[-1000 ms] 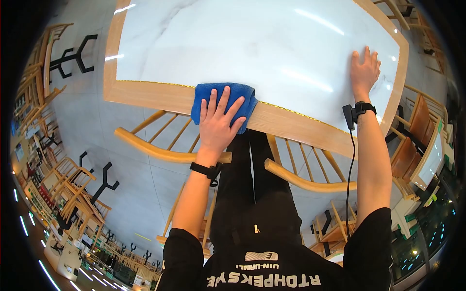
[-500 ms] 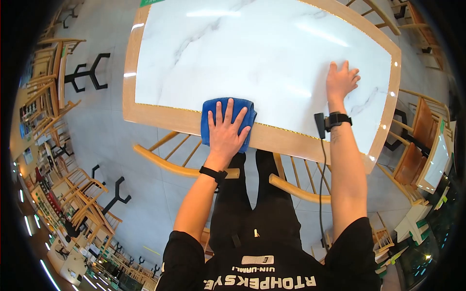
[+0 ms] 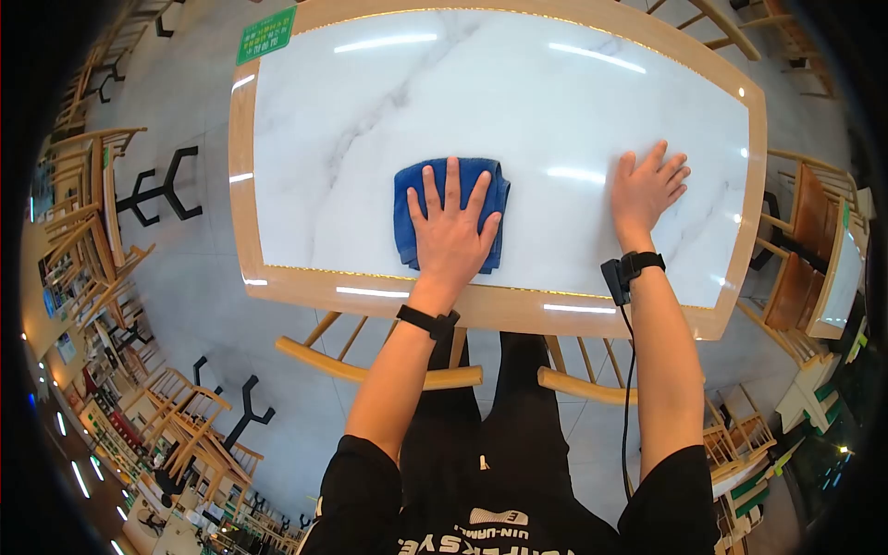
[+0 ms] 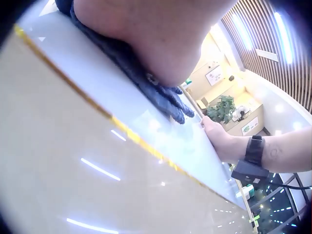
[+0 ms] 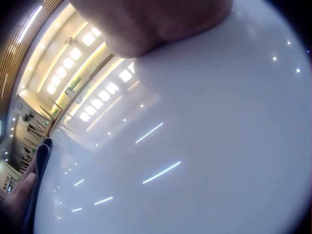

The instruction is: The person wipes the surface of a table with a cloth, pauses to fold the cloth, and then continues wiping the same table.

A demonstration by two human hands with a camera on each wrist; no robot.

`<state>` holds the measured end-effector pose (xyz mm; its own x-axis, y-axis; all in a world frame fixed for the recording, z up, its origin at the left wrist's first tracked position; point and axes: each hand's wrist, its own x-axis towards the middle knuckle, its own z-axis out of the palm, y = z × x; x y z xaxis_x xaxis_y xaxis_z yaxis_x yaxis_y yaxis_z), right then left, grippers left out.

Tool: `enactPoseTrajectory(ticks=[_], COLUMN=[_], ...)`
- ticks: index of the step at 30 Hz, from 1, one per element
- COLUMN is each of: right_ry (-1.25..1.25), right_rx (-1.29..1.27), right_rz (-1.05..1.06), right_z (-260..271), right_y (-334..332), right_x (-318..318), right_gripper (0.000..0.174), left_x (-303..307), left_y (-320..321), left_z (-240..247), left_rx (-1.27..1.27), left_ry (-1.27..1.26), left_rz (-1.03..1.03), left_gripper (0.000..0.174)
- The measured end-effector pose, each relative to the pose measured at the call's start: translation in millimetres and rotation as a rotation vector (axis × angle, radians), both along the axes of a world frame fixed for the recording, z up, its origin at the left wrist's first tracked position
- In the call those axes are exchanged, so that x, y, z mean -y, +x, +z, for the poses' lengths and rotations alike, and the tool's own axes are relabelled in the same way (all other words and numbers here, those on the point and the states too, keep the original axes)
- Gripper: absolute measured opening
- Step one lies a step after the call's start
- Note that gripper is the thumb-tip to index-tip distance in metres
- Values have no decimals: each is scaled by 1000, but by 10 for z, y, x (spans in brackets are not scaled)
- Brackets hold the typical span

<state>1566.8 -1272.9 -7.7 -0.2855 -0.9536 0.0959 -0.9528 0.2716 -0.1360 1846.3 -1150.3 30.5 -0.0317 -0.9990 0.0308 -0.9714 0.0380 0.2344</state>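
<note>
My left hand (image 3: pixel 451 231) lies flat with spread fingers on a folded blue cloth (image 3: pixel 403 208), pressing it to the white marble-patterned tabletop (image 3: pixel 518 102) just inside the wooden border. In the left wrist view the cloth (image 4: pixel 168 105) shows under the heel of that hand, its folded edges against the glossy top. Farther right, my right hand (image 3: pixel 647 191) is over the tabletop with loosely bent fingers and nothing in it. The right wrist view shows the heel of that hand (image 5: pixel 161 24) low against the shiny surface.
A wooden border (image 3: pixel 242 203) with a thin gold line frames the tabletop. At its far left corner is a green sticker (image 3: pixel 265 35). Wooden chairs (image 3: pixel 370 370) stand at the near edge. A black cable (image 3: pixel 627 407) hangs from the right wrist device (image 3: pixel 616 280).
The left hand and cloth have moved from the near wooden border inward onto the marble surface. The right hand has shifted from near the right end toward the middle, its fingers more bent.
</note>
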Motion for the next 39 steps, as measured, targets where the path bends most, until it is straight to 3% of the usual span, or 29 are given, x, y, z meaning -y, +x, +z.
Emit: enactPoseTrajectory(ticks=[20, 39], right_ry=[116, 72], right_rx=[5, 29], right_rz=[-99, -82], right_z=[90, 124], right_y=[47, 53], right_x=[-56, -101], right_gripper=[77, 77], left_x=[1776, 3368], left_y=[127, 219], left_z=[-90, -272], left_rx=[-13, 59], left_ry=[-59, -193], left_rz=[-22, -42], left_gripper=[59, 60])
